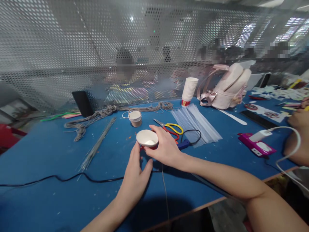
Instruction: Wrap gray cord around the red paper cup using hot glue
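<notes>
A paper cup, white inside with red on its outside, is tilted so its mouth faces me. My right hand grips it from the right, fingers at the rim and thumb below. My left hand has its fingertips against the cup's lower left side, with the thumb held apart from the fingers. A thin grey cord runs from under my hands to the table's front edge. Just behind the cup lie scissors with yellow and red handles and a blue tool with a black cable.
On the blue table are a small wrapped cup, grey cord bundles, thin wires, clear strips, stacked cups, a pink backpack and a purple power strip. Another person's arm is at right.
</notes>
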`<state>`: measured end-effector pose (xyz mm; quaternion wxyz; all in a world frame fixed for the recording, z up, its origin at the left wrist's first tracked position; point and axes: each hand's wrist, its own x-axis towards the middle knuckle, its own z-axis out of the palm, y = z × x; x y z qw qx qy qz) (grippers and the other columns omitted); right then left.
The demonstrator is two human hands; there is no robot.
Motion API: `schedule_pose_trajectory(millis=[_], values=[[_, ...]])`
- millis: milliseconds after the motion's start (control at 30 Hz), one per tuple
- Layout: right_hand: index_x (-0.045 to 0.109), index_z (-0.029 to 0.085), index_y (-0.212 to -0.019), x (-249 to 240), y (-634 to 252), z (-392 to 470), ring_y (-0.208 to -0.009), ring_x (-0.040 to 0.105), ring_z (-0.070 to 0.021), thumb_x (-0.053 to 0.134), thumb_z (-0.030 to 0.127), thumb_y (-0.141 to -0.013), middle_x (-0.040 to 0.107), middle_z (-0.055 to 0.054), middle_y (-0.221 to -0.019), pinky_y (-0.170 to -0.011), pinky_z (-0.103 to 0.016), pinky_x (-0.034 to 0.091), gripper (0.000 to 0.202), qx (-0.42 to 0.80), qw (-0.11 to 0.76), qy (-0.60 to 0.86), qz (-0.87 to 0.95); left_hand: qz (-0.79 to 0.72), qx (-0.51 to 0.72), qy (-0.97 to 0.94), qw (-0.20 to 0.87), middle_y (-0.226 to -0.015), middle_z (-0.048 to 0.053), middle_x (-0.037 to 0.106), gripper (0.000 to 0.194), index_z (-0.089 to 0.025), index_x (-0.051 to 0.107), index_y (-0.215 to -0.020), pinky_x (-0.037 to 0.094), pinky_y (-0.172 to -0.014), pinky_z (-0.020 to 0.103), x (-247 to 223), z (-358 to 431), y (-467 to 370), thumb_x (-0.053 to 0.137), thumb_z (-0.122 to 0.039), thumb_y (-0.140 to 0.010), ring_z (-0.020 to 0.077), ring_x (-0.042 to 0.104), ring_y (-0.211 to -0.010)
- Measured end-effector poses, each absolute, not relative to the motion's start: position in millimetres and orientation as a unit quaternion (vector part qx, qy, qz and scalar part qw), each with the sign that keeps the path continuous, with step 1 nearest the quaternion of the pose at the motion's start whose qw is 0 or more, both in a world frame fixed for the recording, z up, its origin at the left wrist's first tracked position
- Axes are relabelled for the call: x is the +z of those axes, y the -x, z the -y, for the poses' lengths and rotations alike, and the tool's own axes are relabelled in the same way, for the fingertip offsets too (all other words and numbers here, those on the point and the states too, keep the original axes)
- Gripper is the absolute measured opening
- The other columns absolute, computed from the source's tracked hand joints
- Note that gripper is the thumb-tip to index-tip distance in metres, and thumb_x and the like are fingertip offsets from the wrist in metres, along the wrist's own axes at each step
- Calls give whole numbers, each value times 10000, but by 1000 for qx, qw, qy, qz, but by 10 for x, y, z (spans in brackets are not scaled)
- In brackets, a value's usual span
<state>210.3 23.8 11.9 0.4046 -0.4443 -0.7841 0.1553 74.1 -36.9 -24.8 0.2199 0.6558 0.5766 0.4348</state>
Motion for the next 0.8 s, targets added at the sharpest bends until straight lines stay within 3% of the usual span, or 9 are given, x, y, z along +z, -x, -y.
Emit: schedule_pose_trajectory(millis=[233,433,700,800], values=[[473,134,-1269,168,-2050,-245,-1088,552,-302,609,302,-718,602,-145,-1196,-924,-459,421,592,147,394,432,798,-564,471,-627,259,-1473,150,409,701,-279,204,-1477,543,-903,391,-236,419,-768,529,-288,-856,269,555,-1214],[459,97,-1287,153,-2010,-250,-1081,548,-315,631,311,-723,594,-164,-1186,-893,-470,428,627,154,379,432,804,-582,463,-604,285,-1470,173,409,718,-236,157,-1491,531,-940,415,-250,501,-782,504,-256,-864,270,588,-1181],[415,142,-1305,13,-1981,-308,-1136,521,-306,704,404,-713,548,-153,-1221,-917,-470,441,709,221,346,430,804,-605,430,-647,176,-1437,179,431,455,-196,441,-1295,516,-956,472,-167,541,-509,527,-295,-860,302,502,-1265],[397,119,-1312,-34,-1963,-327,-1133,515,-308,728,403,-701,539,-159,-1207,-914,-466,446,751,231,327,418,816,-601,410,-671,141,-1420,154,454,423,-213,459,-1272,526,-935,473,-116,451,-383,516,-260,-856,300,461,-1298]])
